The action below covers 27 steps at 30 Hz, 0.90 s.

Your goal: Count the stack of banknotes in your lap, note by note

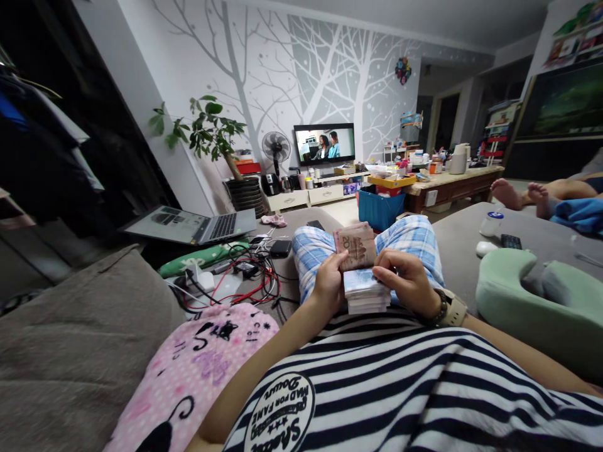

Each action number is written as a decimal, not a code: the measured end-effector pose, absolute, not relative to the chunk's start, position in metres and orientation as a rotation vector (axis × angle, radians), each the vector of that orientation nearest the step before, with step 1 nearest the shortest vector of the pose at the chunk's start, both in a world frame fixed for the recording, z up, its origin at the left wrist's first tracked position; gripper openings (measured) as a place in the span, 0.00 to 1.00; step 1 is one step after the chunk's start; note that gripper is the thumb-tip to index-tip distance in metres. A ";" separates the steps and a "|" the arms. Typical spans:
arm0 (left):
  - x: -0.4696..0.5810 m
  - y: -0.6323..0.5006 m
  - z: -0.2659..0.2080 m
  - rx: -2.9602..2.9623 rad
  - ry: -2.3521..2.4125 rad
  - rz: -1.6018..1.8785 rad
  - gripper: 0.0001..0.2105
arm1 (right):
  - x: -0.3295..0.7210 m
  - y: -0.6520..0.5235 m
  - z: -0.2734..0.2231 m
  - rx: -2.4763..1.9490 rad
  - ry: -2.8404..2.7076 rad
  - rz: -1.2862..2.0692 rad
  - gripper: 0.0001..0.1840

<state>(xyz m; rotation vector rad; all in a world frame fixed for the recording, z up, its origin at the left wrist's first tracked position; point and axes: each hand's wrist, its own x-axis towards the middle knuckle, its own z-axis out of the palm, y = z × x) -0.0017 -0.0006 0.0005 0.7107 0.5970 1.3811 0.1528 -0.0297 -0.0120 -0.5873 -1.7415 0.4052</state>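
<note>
My left hand (331,279) grips a wad of brownish banknotes (354,245) marked "20", held upright over my lap. Just below it, a thick stack of pale paper slips with a bluish top (366,292) rests against my striped shirt. The fingers of my right hand (406,279) are curled together at the upper right corner of that stack, thumb and forefinger pressed on its edge. Whether they have lifted a single slip cannot be made out. A watch and a beaded bracelet are on my right wrist.
Left of me are an open laptop (193,225), tangled cables (249,273) and a pink cat-print cushion (202,370). A green neck pillow (527,307) lies right. Ahead are a blue bin (380,208) and a cluttered table (443,180). Another person's bare feet (511,193) show at right.
</note>
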 end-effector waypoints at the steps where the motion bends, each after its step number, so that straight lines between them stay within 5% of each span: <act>1: -0.002 -0.001 0.000 0.728 0.595 1.384 0.01 | 0.152 -0.029 -0.013 -0.609 -1.710 0.410 0.21; 18: -0.006 -0.009 0.002 0.808 0.496 1.169 0.11 | 0.150 -0.013 0.000 -0.869 -1.290 0.919 0.28; 27: -0.008 -0.008 0.000 0.902 0.492 1.178 0.13 | 0.152 -0.010 -0.007 -0.855 -1.268 0.766 0.25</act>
